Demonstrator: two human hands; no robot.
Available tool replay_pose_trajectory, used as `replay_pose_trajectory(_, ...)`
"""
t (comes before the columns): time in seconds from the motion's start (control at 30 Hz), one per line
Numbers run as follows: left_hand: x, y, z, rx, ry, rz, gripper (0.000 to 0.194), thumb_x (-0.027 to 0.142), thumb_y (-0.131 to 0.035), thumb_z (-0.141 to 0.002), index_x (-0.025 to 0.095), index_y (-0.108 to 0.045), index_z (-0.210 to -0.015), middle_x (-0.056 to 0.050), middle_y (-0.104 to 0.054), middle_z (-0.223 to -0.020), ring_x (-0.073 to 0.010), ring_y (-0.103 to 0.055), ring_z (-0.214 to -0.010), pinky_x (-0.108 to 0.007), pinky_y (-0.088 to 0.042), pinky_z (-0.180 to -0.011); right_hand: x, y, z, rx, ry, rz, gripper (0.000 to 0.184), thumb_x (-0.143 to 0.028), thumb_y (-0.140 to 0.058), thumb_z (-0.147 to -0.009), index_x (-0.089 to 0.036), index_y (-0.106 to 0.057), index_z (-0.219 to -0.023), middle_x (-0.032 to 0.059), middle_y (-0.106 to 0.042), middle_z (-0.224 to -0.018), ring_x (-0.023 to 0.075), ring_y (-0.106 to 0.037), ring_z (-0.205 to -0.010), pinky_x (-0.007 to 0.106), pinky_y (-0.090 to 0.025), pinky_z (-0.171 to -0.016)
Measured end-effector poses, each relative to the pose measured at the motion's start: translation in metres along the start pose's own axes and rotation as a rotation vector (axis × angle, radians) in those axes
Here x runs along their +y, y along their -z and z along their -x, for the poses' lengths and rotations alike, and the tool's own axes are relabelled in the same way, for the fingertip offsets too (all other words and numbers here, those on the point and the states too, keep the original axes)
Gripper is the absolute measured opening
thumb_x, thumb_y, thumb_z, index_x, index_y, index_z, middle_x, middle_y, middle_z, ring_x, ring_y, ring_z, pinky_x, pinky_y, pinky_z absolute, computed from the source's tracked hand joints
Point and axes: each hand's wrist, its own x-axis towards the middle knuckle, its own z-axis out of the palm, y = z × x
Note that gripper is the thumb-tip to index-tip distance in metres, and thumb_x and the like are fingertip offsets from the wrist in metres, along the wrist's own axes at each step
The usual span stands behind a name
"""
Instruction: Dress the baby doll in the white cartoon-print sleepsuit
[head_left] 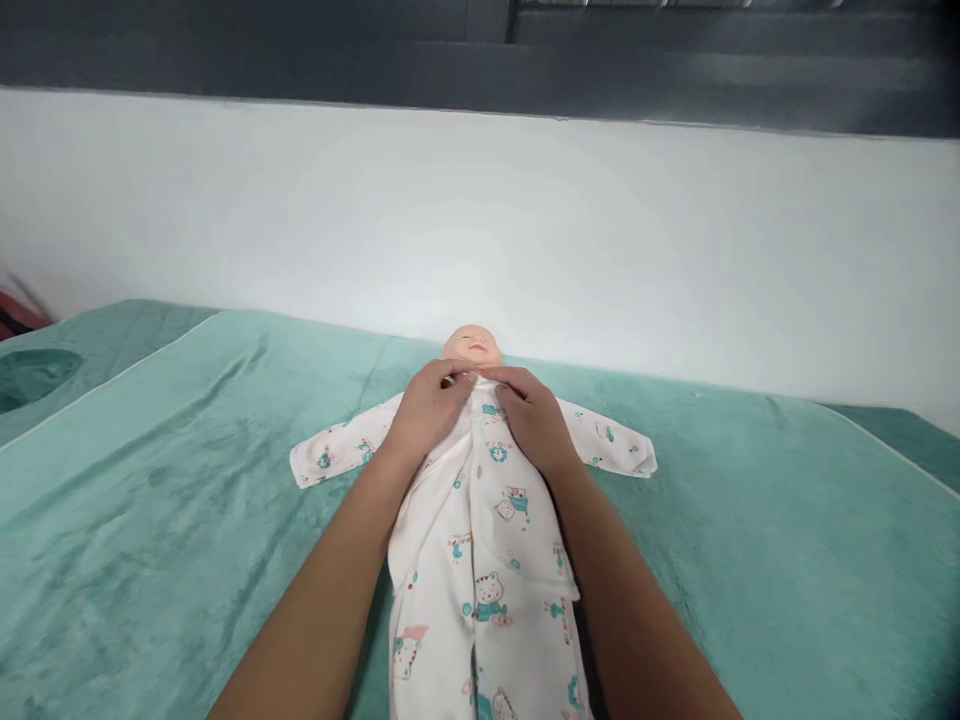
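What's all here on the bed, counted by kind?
Doll: 1
Printed white baby suit: 1
Green blanket: 1
Hands: 2, the left hand and right hand, both resting on the suit's collar
Total: 5

left hand (429,408) and right hand (534,420) palms down, fingertips meeting, forearms extended

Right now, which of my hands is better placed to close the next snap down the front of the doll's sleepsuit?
Probably the right hand. Both hands rest at the collar of the sleepsuit on the doll, but the right lies nearer the placket, while the left hand sits more over the shoulder. The margin is small.
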Motion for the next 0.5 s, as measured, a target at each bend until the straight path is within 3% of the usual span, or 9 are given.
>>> replay_pose_trajectory(0.2,-0.0027,0.0004,0.0012,0.015,-0.034,-0.115,0.024,0.031,-0.054,-0.085,0.023,-0.073,-0.098,-0.005,-0.063,-0.103,-0.0176,-0.06,-0.091,-0.031,-0.045,-0.089,-0.0013,0.0003,0.0006,0.024,-0.064,-0.025,0.03,-0.021,-0.048,-0.082,-0.025,-0.068,-0.103,0.0007,-0.068,-0.114,0.0194,-0.058,-0.109,0.036,-0.041,-0.098)
replay_pose_trajectory(0.4,-0.0091,0.0044,0.0012,-0.05,-0.203,-0.05,0.027,0.028,-0.048,-0.09,0.026,-0.07,-0.105,-0.003,-0.06,-0.112,-0.0169,-0.057,-0.108,-0.029,-0.042,-0.096,0.0015,0.0013,0.0013,0.07,-0.103,-0.087,0.026,-0.023,-0.048,-0.08,-0.023,-0.069,-0.095,0.0008,-0.071,-0.101,0.018,-0.063,-0.089,0.033,-0.047,-0.084)
replay_pose_trajectory(0.5,-0.0096,0.0049,-0.0001,-0.027,-0.171,-0.087,0.026,0.027,-0.049,-0.089,0.023,-0.07,-0.103,-0.004,-0.061,-0.11,-0.0175,-0.058,-0.105,-0.029,-0.043,-0.095,0.0041,0.0028,0.0008,0.05,-0.029,-0.05,0.025,-0.022,-0.048,-0.081,-0.024,-0.071,-0.089,-0.0003,-0.071,-0.107,0.0187,-0.061,-0.102,0.034,-0.044,-0.095)
